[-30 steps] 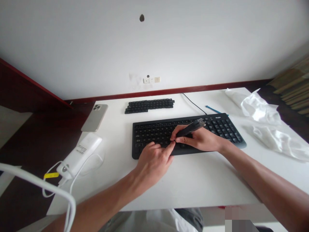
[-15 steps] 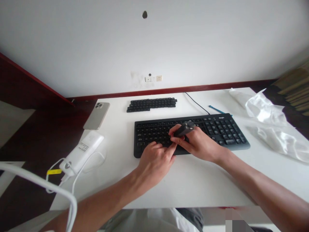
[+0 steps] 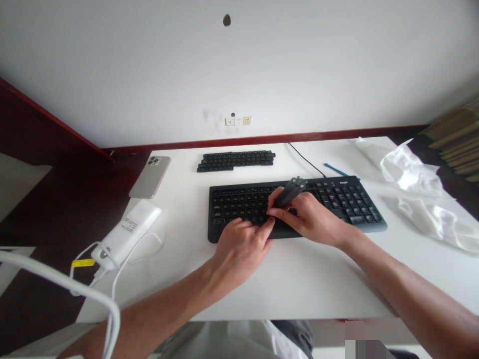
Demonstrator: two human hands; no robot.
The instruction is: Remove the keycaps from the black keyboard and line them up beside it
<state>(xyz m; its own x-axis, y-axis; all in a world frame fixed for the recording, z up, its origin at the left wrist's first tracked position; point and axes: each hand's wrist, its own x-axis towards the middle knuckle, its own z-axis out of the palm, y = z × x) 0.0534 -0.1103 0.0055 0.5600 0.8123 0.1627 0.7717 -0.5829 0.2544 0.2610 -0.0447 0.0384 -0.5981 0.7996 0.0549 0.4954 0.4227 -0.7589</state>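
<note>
A black keyboard (image 3: 337,199) lies on the white table (image 3: 299,279) in front of me. My right hand (image 3: 312,219) rests over its middle rows, pinched round a slim black tool (image 3: 288,192) whose tip points down at the keys. My left hand (image 3: 239,249) sits at the keyboard's front edge, fingers curled, its index fingertip touching the keys right beside the tool's tip. What lies under the fingertips is hidden.
Rows of loose black keycaps (image 3: 235,160) lie behind the keyboard. A phone (image 3: 150,176) lies face down at the table's left edge, with a white power bank (image 3: 127,234) and white cable (image 3: 93,294) nearer me. Crumpled white plastic (image 3: 419,194) and a blue stick (image 3: 337,170) are on the right.
My right hand has tipped the black tool back and forth over the same keys, lower half a second ago and now raised again. The view drifted slightly. My left hand has stayed in place.
</note>
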